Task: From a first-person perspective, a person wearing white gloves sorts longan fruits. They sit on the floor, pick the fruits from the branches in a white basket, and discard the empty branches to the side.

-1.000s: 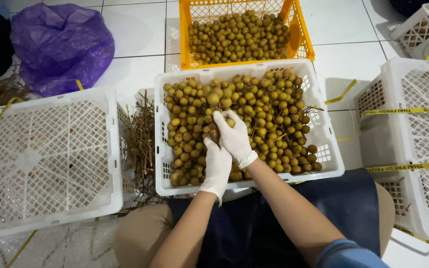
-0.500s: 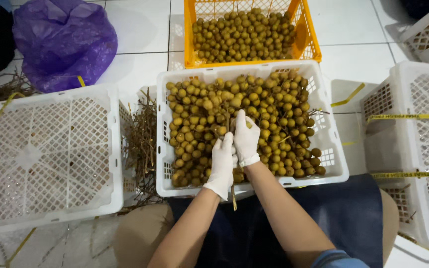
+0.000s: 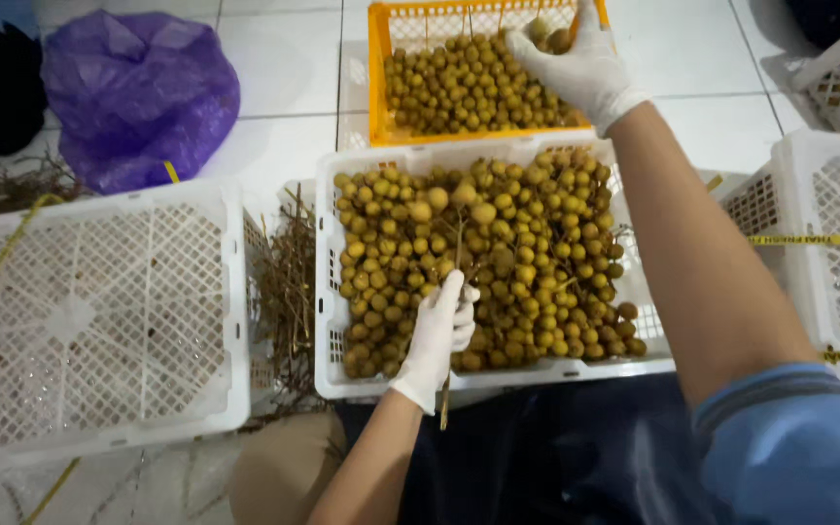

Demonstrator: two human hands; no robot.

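The fingers of the left hand [image 3: 439, 335], in a white glove, are curled shut around a thin stem [image 3: 444, 413]. The bare end of the stem pokes out below the fist. This hand rests on the fruit pile [image 3: 517, 243], near the front wall of the middle white crate [image 3: 328, 292].

The fingers of the right hand [image 3: 580, 63], also gloved, are bent around a few fruits [image 3: 548, 37]. They are not squeezed tight, more like a cup. This hand is past the far wall of the middle white crate, over the orange crate [image 3: 377, 78], which already has many of the same small yellow-brown balls in it.

The step in hand looks like dropping picked fruit into the orange crate while the other hand keeps hold of the bunch. Letting go calls for the right fingers to open low over the orange crate, so nothing bounces out. The left fist needs to stay firm on the stem so the bunch does not slip.

To the left of the middle white crate lies a heap of dry twigs [image 3: 289, 292], then a white lattice crate [image 3: 99, 321]. Behind that sits a purple bag [image 3: 138, 92]. To the right of the middle white crate is another white crate [image 3: 828, 282] with yellow tape [image 3: 809, 239] across it.
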